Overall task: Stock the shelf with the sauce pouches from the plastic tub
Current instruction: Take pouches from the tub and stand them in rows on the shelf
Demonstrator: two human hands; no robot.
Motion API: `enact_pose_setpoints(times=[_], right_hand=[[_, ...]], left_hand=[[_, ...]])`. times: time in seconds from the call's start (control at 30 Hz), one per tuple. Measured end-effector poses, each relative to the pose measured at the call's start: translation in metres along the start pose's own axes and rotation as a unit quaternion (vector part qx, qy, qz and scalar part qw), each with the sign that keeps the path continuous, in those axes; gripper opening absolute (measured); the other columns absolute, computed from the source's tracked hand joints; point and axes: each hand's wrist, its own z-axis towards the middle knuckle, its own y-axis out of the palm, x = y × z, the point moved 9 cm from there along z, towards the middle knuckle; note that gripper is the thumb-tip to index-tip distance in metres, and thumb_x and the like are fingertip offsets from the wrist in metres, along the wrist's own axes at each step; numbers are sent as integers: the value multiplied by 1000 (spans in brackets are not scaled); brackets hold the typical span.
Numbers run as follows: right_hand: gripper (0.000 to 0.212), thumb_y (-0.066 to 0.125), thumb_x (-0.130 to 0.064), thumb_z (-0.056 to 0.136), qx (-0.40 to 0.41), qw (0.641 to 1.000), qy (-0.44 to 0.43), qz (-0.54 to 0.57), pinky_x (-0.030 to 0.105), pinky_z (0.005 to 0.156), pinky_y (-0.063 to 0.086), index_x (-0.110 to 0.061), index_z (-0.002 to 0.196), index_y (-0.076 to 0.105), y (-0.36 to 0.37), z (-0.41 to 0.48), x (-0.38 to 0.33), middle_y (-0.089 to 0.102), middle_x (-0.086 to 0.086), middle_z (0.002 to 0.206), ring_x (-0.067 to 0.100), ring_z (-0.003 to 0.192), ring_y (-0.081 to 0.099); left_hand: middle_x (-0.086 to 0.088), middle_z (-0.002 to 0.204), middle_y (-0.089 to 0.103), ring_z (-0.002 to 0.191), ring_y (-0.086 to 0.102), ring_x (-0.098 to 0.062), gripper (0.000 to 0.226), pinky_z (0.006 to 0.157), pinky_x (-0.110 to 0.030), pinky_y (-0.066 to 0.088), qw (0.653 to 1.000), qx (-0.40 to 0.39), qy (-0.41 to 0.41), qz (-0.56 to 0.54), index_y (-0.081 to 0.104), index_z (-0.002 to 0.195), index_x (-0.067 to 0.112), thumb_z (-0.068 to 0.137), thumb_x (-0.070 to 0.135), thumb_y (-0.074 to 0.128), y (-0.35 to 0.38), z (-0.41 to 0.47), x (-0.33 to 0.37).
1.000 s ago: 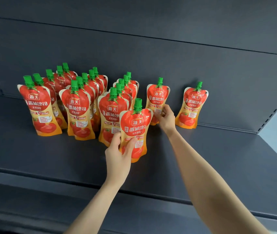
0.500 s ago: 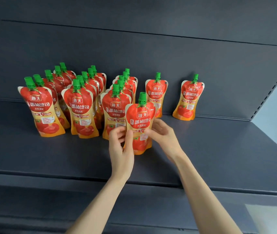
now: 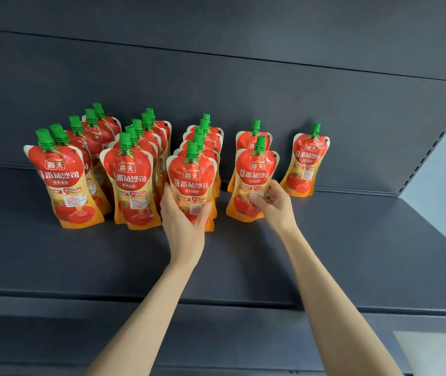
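The left hand (image 3: 182, 221) is closed around the lower body of the front pouch of the third row (image 3: 191, 183), thumb on its left edge and fingers wrapped round its right edge.

Layout on the shelf (image 3: 352, 253), left to right:
- First row (image 3: 64, 180): several pouches deep, upright.
- Second row (image 3: 132, 183): several deep, upright.
- Third row: several deep; front unit held by the left hand.
- Fourth row: two pouches. The front pouch (image 3: 254, 183) is gripped at its lower right by the right hand (image 3: 274, 204).
- Single pouch (image 3: 307, 161): upright against the back panel, well apart from the hands.

Progress: the left three rows appear largely stocked. The right rows are short, so more stock is judged to be outstanding. The plastic tub is not in view; its remaining contents cannot be determined.

Change from the earlier frames: half a second ago both hands were at one front pouch near the third row. That pouch has moved right and now stands in front of the fourth-row pouch; the left hand has shifted to the third row's front unit.
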Motion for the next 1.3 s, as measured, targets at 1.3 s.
enact_pose_setpoints(times=[1.3], right_hand=[[17, 58, -17, 91, 169, 974, 13, -147, 14, 81, 46, -15, 107, 64, -90, -113, -53, 66, -5, 102, 11, 97, 61]], left_hand=[[-3, 123, 55, 116, 49, -17, 42, 98, -26, 39, 987, -98, 130, 3, 53, 123, 7, 87, 29, 57, 10, -85, 81]])
